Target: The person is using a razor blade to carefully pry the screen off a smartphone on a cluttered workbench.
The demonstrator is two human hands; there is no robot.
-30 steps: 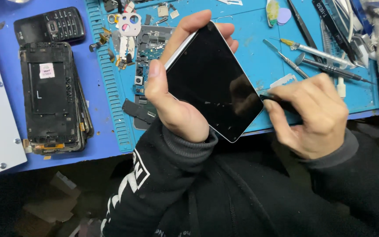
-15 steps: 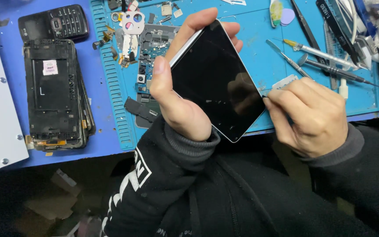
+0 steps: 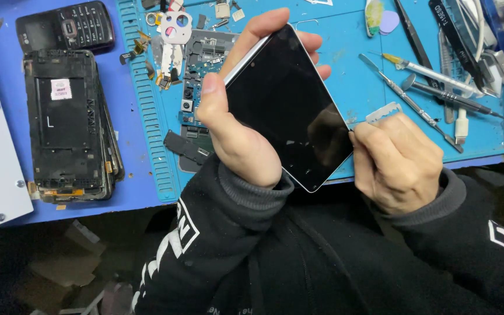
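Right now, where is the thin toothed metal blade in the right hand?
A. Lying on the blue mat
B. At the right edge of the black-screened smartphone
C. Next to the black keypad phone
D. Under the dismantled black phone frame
B: the right hand pinches the thin toothed metal blade against the right edge of the black-screened smartphone, which the left hand grips.

Far left I see a black keypad phone [image 3: 65, 26] above a stack of stripped phone frames [image 3: 68, 125]. Tweezers [image 3: 412, 102] and a syringe [image 3: 430, 74] lie far right on the blue mat [image 3: 351, 52].
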